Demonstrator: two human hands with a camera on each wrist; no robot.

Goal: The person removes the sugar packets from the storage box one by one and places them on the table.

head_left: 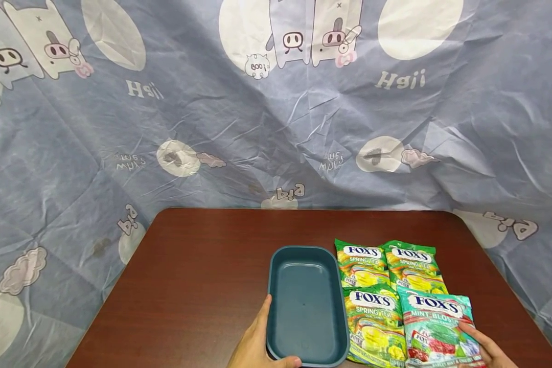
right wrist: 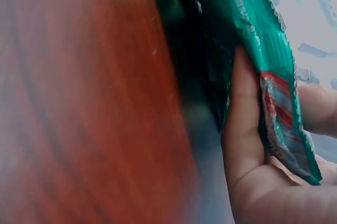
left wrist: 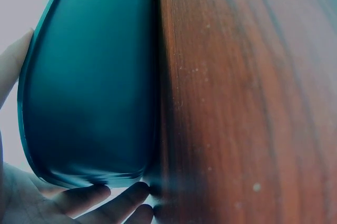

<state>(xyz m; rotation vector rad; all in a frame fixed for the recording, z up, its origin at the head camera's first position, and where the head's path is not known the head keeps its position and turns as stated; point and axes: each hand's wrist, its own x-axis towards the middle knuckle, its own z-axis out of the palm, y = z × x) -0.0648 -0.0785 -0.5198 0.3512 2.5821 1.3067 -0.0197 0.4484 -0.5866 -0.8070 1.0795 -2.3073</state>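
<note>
My left hand (head_left: 255, 346) holds a dark teal plastic box (head_left: 305, 306) by its near left corner, thumb at the front rim and a finger along the left side. In the left wrist view its fingers (left wrist: 118, 205) lie against the box's outer wall. At the right, my right hand (head_left: 489, 348) pinches the right edge of a mint-green FOX'S candy bag (head_left: 437, 332). The right wrist view shows that bag's edge (right wrist: 279, 113) between a finger and the rest of the hand. Beside it lies a green-yellow spring tea candy bag (head_left: 374, 324).
Two more spring tea candy bags, a left one (head_left: 361, 266) and a right one (head_left: 414, 268), lie behind the front pair. The brown wooden table (head_left: 202, 286) ends at a blue-grey printed cloth (head_left: 239, 128) hanging behind and at the sides.
</note>
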